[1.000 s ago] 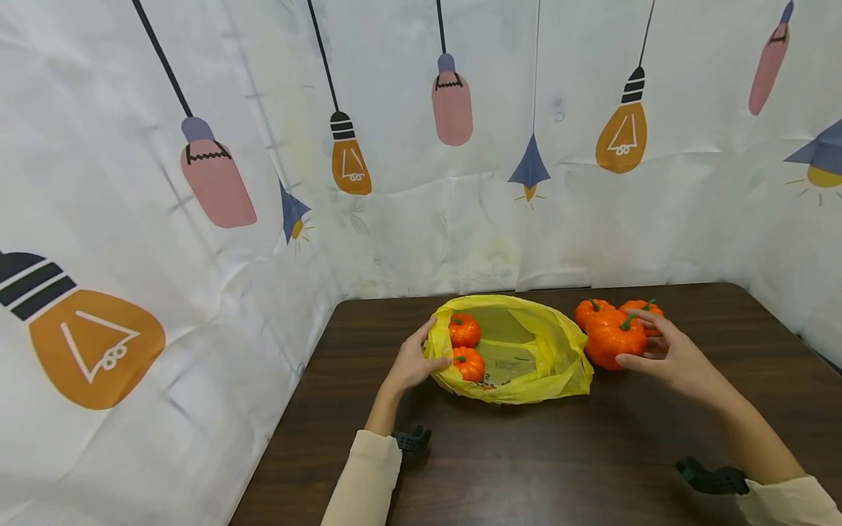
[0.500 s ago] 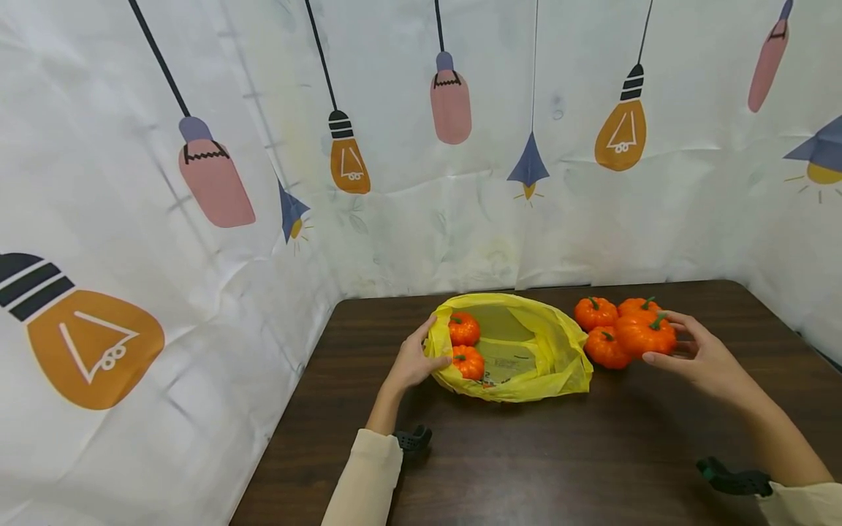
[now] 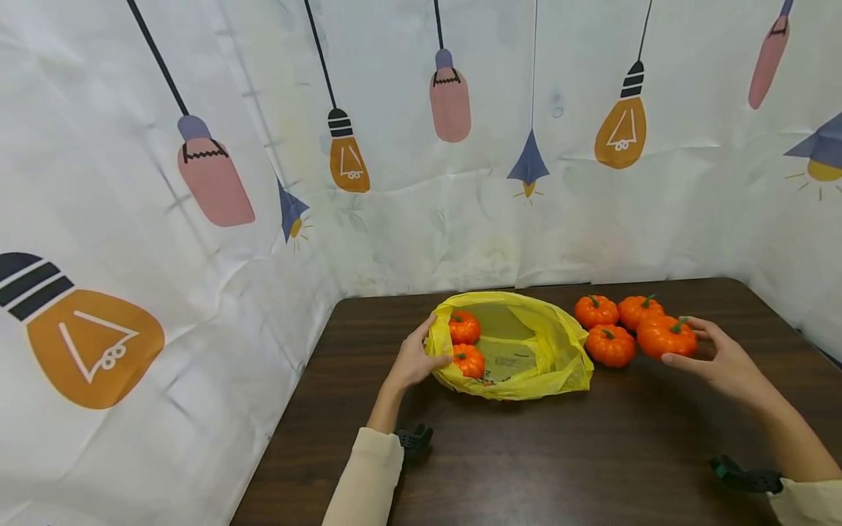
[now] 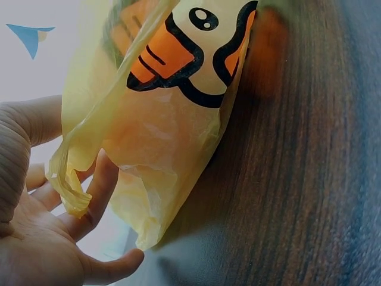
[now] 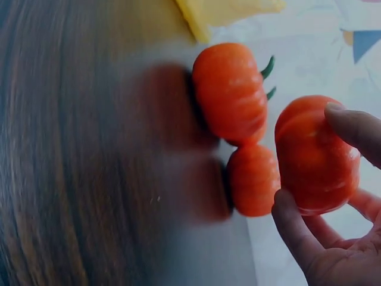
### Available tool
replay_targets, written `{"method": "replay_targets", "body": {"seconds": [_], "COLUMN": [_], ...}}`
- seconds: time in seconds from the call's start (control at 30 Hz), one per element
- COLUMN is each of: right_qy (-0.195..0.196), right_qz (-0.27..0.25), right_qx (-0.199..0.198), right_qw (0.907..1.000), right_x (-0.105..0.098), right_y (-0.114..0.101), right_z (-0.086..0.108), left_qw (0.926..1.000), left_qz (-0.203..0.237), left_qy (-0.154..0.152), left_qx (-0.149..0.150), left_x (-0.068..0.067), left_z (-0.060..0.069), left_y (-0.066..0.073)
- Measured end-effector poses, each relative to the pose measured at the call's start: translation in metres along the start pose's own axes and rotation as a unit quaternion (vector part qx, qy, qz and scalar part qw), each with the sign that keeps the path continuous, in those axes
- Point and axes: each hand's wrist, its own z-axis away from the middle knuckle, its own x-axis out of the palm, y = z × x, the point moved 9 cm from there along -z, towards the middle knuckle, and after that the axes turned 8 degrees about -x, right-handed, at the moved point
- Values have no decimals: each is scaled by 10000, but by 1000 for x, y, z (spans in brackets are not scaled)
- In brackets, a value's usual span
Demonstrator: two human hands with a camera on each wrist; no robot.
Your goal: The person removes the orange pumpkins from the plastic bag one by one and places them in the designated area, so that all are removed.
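Observation:
A yellow plastic bag point(image 3: 520, 387) lies with its mouth spread, two small orange pumpkins point(image 3: 464, 328) inside at its left end. My left hand point(image 3: 411, 363) grips the bag's left rim; the left wrist view shows its fingers point(image 4: 102, 187) at the gathered yellow plastic point(image 4: 149, 137). My right hand point(image 3: 733, 367) holds an orange pumpkin point(image 3: 661, 337) between thumb and fingers, its green stem upward. Three more pumpkins point(image 3: 610, 346) stand between the bag and that hand. In the right wrist view the held pumpkin point(image 5: 315, 158) appears off the table, beside the others point(image 5: 231, 92).
The dark wooden table point(image 3: 526, 467) carries the bag and pumpkins. A white sheet point(image 3: 421, 241) printed with lamps and bulbs hangs behind the table and along its left side. Black bands point(image 3: 746, 476) are at both wrists.
My right hand has moved rightward with its pumpkin, away from the bag, uncovering the front pumpkin of the group. The left hand and bag have barely moved.

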Motion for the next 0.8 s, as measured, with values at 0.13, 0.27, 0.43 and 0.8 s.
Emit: {"method": "replay_targets", "body": {"seconds": [0.13, 0.27, 0.43, 0.8], "right_qy": [-26, -102, -246, -428], "right_qz": [108, 239, 328, 451], "right_qx": [6, -5, 41, 64], "right_qw": [9999, 9997, 9992, 9980], "right_x": [-2, -1, 1, 6], "right_y": [7, 12, 20, 32], "right_z": [-1, -2, -4, -11], "left_qw": [10000, 10000, 10000, 9999], "left_qz": [-21, -55, 3, -102], "left_qy": [19, 32, 24, -42], "left_qx": [-5, -1, -38, -11], "left_x": [-1, -1, -2, -1], "left_z": [0, 0, 1, 2], "left_y": [1, 1, 0, 0]}}
